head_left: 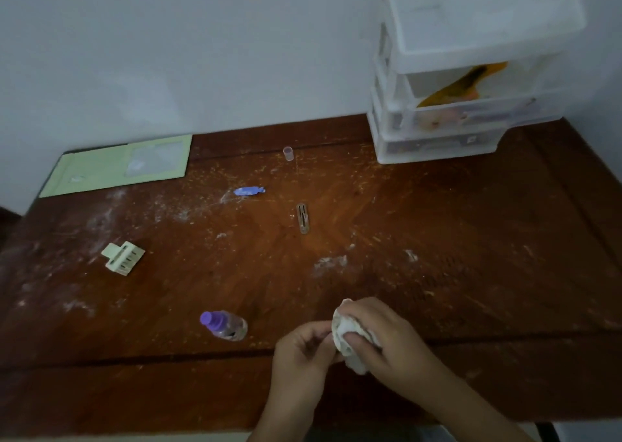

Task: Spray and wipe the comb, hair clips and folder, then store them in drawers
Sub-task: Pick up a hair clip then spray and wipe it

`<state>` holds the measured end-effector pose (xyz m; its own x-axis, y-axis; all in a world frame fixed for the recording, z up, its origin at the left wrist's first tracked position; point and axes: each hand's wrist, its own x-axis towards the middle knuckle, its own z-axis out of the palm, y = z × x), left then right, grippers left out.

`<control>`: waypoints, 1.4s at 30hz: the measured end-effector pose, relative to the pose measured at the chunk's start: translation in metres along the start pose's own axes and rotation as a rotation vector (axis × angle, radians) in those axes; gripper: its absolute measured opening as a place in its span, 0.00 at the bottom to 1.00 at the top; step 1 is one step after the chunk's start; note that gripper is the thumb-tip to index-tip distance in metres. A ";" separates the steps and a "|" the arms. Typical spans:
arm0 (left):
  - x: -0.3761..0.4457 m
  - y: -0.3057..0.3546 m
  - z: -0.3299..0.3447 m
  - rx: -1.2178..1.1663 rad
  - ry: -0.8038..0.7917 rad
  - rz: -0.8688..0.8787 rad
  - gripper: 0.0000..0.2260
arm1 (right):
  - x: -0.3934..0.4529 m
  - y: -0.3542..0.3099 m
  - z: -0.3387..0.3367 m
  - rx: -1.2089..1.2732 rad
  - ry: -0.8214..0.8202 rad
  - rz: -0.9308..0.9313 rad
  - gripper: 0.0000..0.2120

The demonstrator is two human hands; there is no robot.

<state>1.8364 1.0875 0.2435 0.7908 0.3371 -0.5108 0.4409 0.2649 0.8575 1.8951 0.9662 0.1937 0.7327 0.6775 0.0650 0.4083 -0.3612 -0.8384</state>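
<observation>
Pale green folder, purple-capped bottle, white cloth.

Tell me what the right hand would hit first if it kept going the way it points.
The right hand, gripping the cloth, points left toward the left hand, which it would probably meet first. Beyond that stands the bottle, though depth is unclear.

Home room corner, scuffed wooden desk against plain white wall, plastic drawer unit on top
</observation>
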 end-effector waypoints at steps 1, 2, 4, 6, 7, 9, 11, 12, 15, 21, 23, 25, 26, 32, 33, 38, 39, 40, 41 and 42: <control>-0.002 0.000 -0.001 0.015 0.005 0.018 0.15 | -0.001 -0.002 0.000 -0.011 -0.004 -0.015 0.14; -0.004 0.000 -0.001 0.034 0.010 0.038 0.16 | -0.003 -0.006 0.000 -0.016 0.000 -0.025 0.12; -0.009 0.001 -0.001 0.075 0.015 0.086 0.18 | -0.008 -0.011 0.000 0.000 0.039 -0.032 0.10; -0.013 0.000 0.000 0.139 0.027 0.133 0.20 | -0.014 -0.013 0.001 0.000 0.094 -0.038 0.10; -0.015 -0.001 0.001 0.170 0.045 0.143 0.21 | -0.015 -0.012 -0.001 -0.004 0.126 -0.038 0.10; -0.018 -0.004 0.003 0.152 0.119 0.108 0.20 | -0.015 -0.007 -0.009 -0.001 0.191 -0.006 0.10; -0.018 -0.007 0.003 0.069 0.201 0.063 0.18 | -0.011 -0.001 -0.025 0.022 0.281 0.079 0.07; -0.018 -0.007 0.002 0.030 0.229 0.054 0.17 | -0.009 0.001 -0.035 0.050 0.330 0.139 0.07; -0.017 -0.008 -0.003 -0.078 0.259 0.039 0.12 | -0.009 -0.002 -0.055 0.126 0.304 0.168 0.08; -0.023 -0.001 0.004 -0.018 0.135 0.135 0.17 | 0.002 -0.019 -0.029 0.019 -0.069 -0.007 0.22; -0.023 0.001 0.004 0.030 0.103 0.171 0.21 | 0.006 -0.021 -0.024 0.049 -0.074 0.011 0.19; -0.023 0.003 0.002 0.064 0.091 0.183 0.23 | 0.006 -0.023 -0.023 0.071 -0.043 0.013 0.07; -0.023 0.003 0.001 0.066 0.097 0.186 0.23 | 0.005 -0.024 -0.023 0.070 -0.035 0.021 0.05; -0.025 -0.004 0.003 0.020 0.174 0.108 0.16 | -0.001 -0.018 -0.022 0.068 0.010 0.056 0.06; -0.025 -0.006 0.002 0.003 0.191 0.101 0.15 | -0.001 -0.014 -0.024 0.056 0.048 0.078 0.09; -0.023 -0.009 -0.009 -0.029 0.244 0.123 0.17 | -0.003 -0.004 -0.050 0.230 0.277 0.277 0.11; -0.023 -0.008 -0.010 -0.024 0.236 0.113 0.17 | -0.004 -0.008 -0.053 0.271 0.270 0.250 0.08; -0.024 -0.009 -0.010 -0.014 0.223 0.104 0.17 | -0.004 -0.014 -0.054 0.304 0.238 0.211 0.04; -0.025 -0.008 -0.009 -0.002 0.203 0.102 0.18 | -0.004 -0.020 -0.053 0.304 0.183 0.166 0.04; -0.027 -0.006 -0.008 0.004 0.179 0.108 0.19 | -0.004 -0.025 -0.049 0.260 0.110 0.116 0.08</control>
<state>1.8092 1.0836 0.2511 0.7461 0.5185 -0.4178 0.3595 0.2145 0.9082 1.9090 0.9415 0.2405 0.8266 0.5628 0.0066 0.1756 -0.2468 -0.9530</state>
